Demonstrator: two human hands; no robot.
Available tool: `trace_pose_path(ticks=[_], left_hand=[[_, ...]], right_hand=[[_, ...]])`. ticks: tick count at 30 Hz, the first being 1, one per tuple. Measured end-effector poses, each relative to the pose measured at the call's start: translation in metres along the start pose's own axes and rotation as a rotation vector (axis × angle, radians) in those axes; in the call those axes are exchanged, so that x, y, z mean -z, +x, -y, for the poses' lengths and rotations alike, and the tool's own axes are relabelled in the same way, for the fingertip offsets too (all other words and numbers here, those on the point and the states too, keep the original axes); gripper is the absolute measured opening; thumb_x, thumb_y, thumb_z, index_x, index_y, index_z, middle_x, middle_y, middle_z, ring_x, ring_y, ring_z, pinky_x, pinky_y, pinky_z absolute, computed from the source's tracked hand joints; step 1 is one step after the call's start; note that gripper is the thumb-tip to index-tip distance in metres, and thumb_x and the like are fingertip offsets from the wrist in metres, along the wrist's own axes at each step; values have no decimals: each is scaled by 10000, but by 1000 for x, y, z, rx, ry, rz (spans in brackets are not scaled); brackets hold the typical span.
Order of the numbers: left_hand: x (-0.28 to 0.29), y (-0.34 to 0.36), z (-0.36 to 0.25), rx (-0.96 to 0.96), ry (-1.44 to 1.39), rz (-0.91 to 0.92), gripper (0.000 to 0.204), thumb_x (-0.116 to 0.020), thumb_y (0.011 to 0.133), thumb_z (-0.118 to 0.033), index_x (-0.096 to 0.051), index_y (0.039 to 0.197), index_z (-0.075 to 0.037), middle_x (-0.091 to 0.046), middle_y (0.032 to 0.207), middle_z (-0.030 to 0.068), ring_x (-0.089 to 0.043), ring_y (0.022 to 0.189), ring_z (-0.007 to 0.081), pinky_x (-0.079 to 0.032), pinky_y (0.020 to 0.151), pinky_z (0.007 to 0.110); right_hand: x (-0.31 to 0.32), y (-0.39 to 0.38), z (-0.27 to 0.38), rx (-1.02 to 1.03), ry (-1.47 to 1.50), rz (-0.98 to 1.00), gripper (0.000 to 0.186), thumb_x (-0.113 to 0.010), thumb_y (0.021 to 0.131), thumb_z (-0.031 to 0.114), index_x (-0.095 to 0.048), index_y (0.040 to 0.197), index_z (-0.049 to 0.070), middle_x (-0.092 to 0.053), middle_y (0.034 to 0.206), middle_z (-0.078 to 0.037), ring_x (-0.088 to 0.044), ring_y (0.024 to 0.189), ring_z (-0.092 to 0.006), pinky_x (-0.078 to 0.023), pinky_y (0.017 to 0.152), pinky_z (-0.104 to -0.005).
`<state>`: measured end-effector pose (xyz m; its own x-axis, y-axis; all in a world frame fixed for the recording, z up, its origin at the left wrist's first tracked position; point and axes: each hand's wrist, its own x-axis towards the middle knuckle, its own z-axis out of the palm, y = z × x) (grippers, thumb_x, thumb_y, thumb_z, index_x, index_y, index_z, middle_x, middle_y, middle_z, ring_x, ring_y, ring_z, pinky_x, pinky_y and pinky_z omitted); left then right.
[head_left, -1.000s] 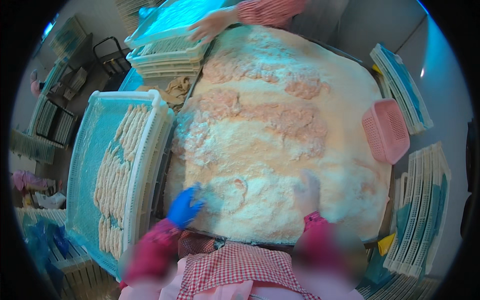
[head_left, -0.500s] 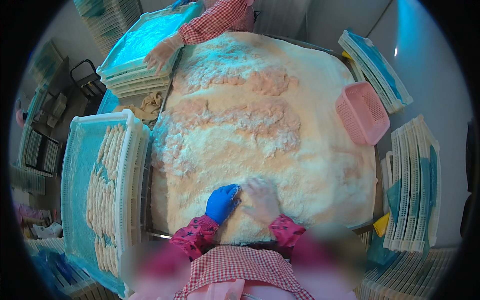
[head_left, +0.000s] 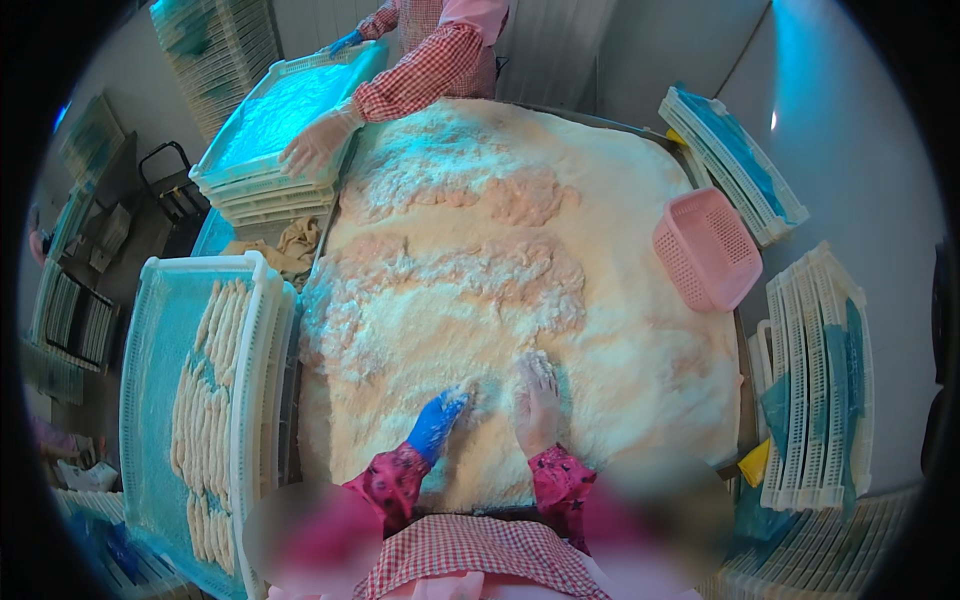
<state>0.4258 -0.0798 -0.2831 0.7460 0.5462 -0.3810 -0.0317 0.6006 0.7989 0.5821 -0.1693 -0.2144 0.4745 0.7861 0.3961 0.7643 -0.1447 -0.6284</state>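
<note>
A thick layer of pale crumbs covers the broad table in front of me. My left hand, in a blue glove, rests at the near part of this layer, its fingers stretched forward and dusted with crumbs. Beside it, my right hand wears a clear glove and lies flat, fingers extended and white with crumbs at the tips. Neither hand appears to hold anything. Beyond them lies a band of pinkish, raw-looking meat pieces partly coated in crumbs, and farther back a second pinkish heap.
At the left, a film-lined tray bears rows of crumb-coated sticks. Behind it, a co-worker's gloved hand touches stacked trays. A pink basket sits on the table's right side, near more upright trays.
My hands have moved apart. The right has shifted rightward and flattened, while the left has stretched its fingers. The whole view has tilted slightly, and the co-worker stands more upright.
</note>
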Motion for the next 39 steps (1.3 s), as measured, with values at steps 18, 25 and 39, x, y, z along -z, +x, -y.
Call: trace_pose_path(ticks=[18,25,39], left_hand=[[15,-102,-97,-175,-793,-238,398,-392,928,-362,-449,1191,-69,-536,904,25,-508,735,138,-434,650,253],[115,-269,-207,-782,-344,-982,386,-367,942,-355,-467,1170,-60,-539,917,28,-519,788,135,-467,741,307],[244,-393,-155,-533,739,-1165,252,-433,915,-94,-520,1132,-1,-559,1107,99,-516,1006,178,-392,915,313]], right_hand=[[-55,173,-118,250,-294,11,277,-579,760,165,-567,1023,80,-568,926,-142,-530,897,-321,-420,793,-415],[20,168,-106,308,-302,301,162,-632,672,70,-553,810,42,-552,743,-129,-558,725,-300,-439,644,-373],[8,174,-73,-160,16,156,106,-623,729,61,-536,784,36,-547,709,-49,-496,653,-150,-435,613,-301]])
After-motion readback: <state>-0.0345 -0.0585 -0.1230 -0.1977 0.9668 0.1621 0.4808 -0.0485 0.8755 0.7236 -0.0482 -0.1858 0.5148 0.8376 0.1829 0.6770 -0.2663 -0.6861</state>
